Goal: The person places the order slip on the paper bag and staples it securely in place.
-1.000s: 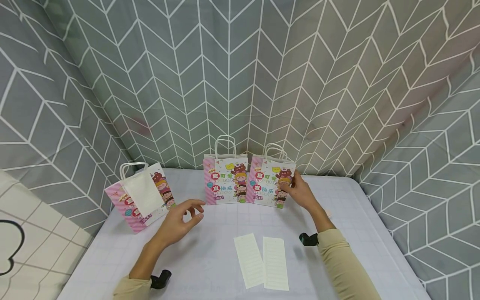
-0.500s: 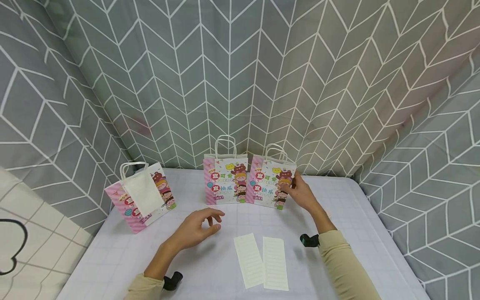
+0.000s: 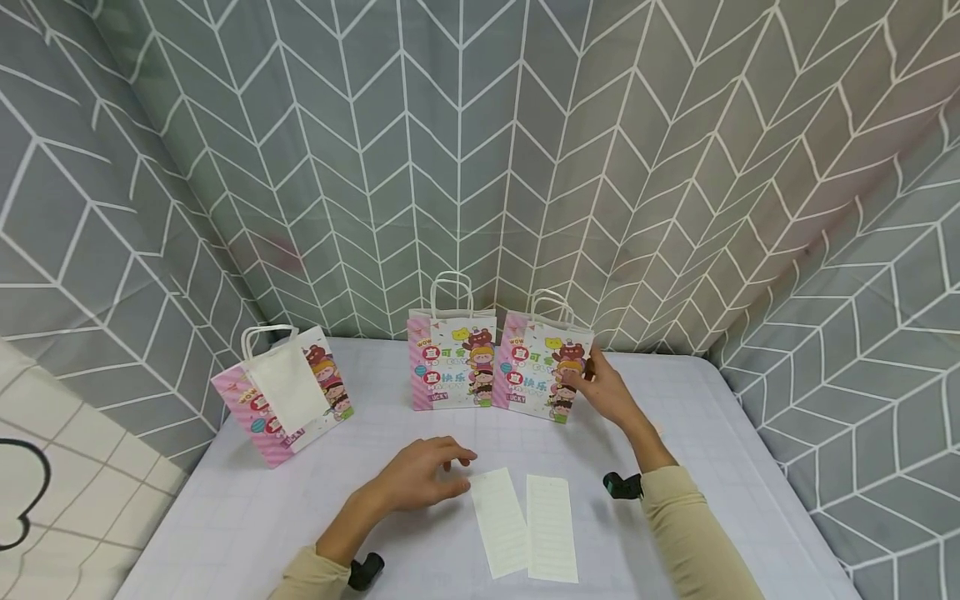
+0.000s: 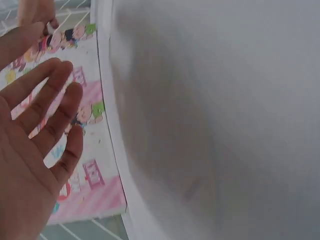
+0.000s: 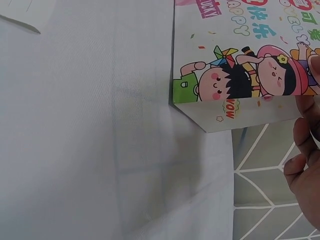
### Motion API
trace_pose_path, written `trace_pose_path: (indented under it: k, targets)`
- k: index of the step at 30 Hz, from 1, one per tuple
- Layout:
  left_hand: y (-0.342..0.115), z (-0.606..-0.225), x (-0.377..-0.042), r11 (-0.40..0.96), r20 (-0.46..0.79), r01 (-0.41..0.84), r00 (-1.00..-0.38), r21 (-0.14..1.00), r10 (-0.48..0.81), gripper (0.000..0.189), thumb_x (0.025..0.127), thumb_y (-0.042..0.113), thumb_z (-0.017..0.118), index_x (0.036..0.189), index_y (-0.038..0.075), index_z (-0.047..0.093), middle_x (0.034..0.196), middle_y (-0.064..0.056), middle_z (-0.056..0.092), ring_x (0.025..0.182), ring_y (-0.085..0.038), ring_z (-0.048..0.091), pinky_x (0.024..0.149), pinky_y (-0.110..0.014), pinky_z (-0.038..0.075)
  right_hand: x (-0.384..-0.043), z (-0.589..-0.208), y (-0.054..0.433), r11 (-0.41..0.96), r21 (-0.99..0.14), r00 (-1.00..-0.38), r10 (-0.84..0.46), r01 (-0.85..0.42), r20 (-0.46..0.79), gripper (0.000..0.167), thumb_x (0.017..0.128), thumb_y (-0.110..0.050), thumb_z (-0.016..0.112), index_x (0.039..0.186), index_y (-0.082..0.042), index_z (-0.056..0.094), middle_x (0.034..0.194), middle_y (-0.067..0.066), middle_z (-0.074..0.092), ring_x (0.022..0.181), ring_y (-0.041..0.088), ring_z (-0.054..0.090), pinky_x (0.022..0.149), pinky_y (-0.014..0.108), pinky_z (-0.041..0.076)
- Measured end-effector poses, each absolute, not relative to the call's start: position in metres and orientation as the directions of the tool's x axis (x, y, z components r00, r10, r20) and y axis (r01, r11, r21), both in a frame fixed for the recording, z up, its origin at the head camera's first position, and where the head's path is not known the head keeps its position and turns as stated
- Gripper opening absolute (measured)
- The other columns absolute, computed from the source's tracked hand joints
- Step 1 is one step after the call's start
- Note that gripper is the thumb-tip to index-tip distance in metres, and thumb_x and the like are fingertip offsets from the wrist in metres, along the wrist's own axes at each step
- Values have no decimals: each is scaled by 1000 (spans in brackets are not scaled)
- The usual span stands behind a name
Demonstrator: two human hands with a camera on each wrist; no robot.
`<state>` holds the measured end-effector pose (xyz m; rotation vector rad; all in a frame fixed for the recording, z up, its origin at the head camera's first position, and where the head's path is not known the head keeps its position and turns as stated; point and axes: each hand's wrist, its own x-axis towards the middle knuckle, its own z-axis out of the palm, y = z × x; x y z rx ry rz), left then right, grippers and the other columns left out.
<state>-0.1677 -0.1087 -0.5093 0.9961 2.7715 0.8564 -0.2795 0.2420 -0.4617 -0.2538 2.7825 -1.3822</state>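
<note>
My right hand (image 3: 606,390) grips the right edge of a printed paper gift bag (image 3: 528,358), thumb on its front and fingers at its side panel. In the right wrist view that bag (image 5: 220,45) stands upright on the table. My left hand (image 3: 423,475) hovers with loosely bent fingers and nothing between them, its fingertips right beside a pale paper card (image 3: 498,525). A second card (image 3: 551,529) lies to the right, its edge close to the first. Spread fingers of the left hand (image 4: 30,145) overlap the bags in the left wrist view.
Another matching gift bag (image 3: 450,375) stands just left of the held one. At the far left a third bag (image 3: 251,412) stands at an angle, with a white card (image 3: 288,387) hanging over its front. A patterned curtain (image 3: 465,167) closes off the table's (image 3: 420,567) back edge.
My left hand has moved right and toward the front edge, from near the middle bag to beside the cards. The right hand stays on its bag, whose lower right side has shifted slightly forward.
</note>
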Motion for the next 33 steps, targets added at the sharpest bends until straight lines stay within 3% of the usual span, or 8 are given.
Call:
trace_pose_path:
  k: [7,13,25,33]
  targets:
    - [-92,-516,-164,725,57,545,-814,421,578,45,88,49,74,124,23,71,115,8,65,96,-8,59,80,-36,48,-277,-463,243,602,-788,-987,-151,-129,46,71,98,-42,64,154,-17,30,121,16,61,102,28,50,80,38,44]
    - [-81,-523,-162,781,45,529,-836,333,547,50,81,52,80,121,22,73,112,5,62,91,-11,59,77,-38,50,-275,-462,244,598,-793,-987,-155,-122,35,67,98,-40,64,151,-13,33,118,16,59,103,29,49,80,38,43]
    - [-70,-521,-158,822,48,521,-849,230,525,62,74,58,83,122,20,72,116,4,61,103,-17,58,83,-42,49,-274,-462,249,601,-788,-985,-171,-133,35,68,98,-39,64,151,-10,32,124,19,60,105,30,51,83,39,44]
    - [-69,-521,-157,817,79,537,-842,208,533,57,72,54,86,117,23,73,113,4,61,99,-17,58,83,-43,48,-271,-460,251,592,-790,-980,-195,-157,49,66,98,-35,65,149,-7,34,122,19,61,105,30,53,85,41,45]
